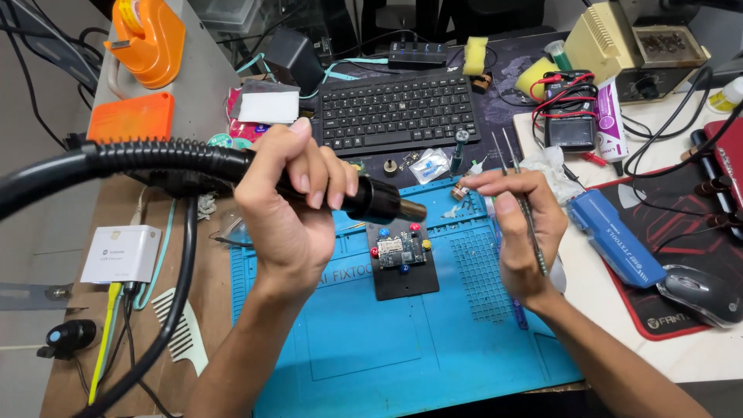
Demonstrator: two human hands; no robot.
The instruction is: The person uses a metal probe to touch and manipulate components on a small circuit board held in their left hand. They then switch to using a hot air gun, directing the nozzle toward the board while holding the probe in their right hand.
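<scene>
My left hand (290, 205) grips the black handle of a hot-air tool (379, 200) with a ribbed black hose (116, 159) running off to the left. Its metal nozzle points right, above a small circuit board (401, 249). The board is pinned to a black holder plate (404, 280) with coloured round pegs, on a blue work mat (364, 348). My right hand (518, 224) holds metal tweezers (515, 174), tips pointing up and away, to the right of the board.
A black keyboard (396, 110) lies behind the mat. A multimeter with red leads (569, 116), a white tube, a blue case (615, 236) and a mouse (700, 292) sit at the right. An orange tape dispenser (147, 39), a white box and a comb lie on the left.
</scene>
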